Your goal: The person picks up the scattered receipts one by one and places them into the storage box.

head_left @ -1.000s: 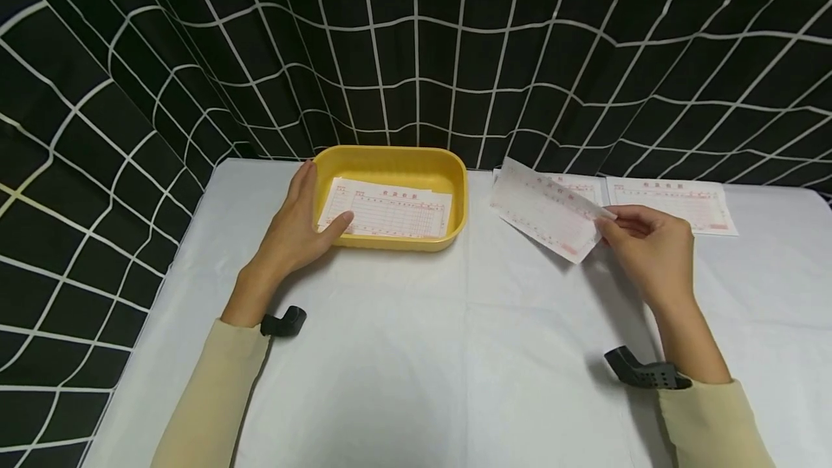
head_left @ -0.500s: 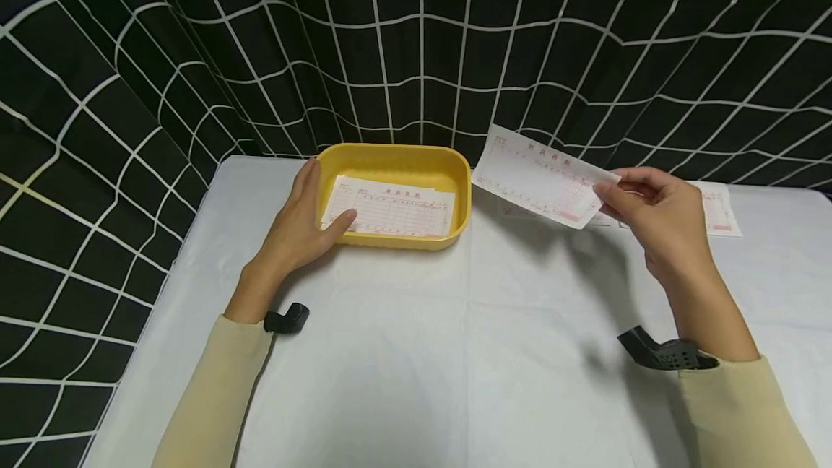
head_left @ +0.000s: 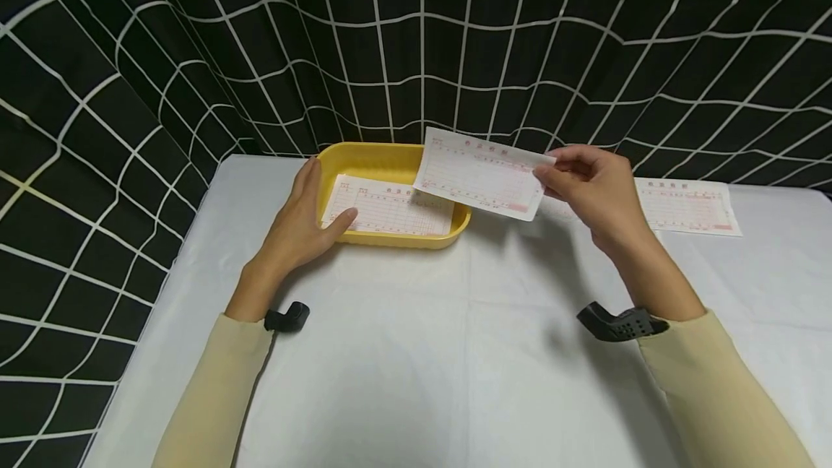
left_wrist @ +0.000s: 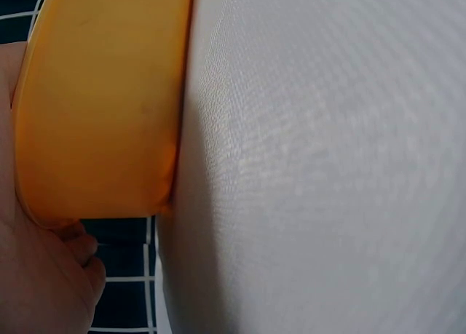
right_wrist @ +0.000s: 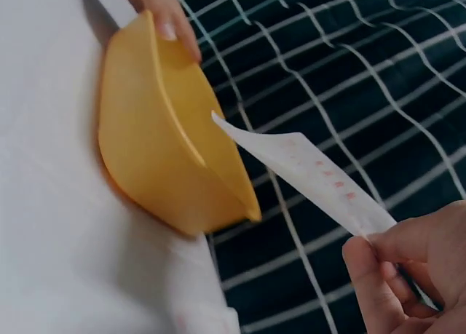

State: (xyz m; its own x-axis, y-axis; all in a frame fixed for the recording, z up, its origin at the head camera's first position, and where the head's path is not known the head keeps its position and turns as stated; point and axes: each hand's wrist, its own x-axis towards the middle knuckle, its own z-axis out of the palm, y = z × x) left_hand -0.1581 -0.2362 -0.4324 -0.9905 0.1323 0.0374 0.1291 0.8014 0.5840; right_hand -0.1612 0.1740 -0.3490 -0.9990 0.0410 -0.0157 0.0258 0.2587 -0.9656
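A white slip printed in red (head_left: 481, 175) is pinched at its right end between the thumb and fingers of my right hand (head_left: 594, 193). It tilts in the air, its left part overlapping the right side of a yellow plastic tray (head_left: 390, 240) in the head view. In the right wrist view the slip (right_wrist: 313, 174) reaches from the fingertips toward the tray's rim (right_wrist: 171, 116). Inside the tray lies a small pile of similar slips (head_left: 383, 211). My left hand (head_left: 286, 233) grips the tray's left end, thumb over the front rim and fingers along the outer side.
Another printed slip (head_left: 689, 204) lies flat at the table's back right, with part of one more showing beneath my right hand. A white cloth (head_left: 403, 352) covers the table. Behind and to the left hangs a black curtain (head_left: 448, 49) with white grid lines.
My right hand has lifted the slip off the table at the right and carried it left, up to the tray's right side. The left hand stays on the tray.
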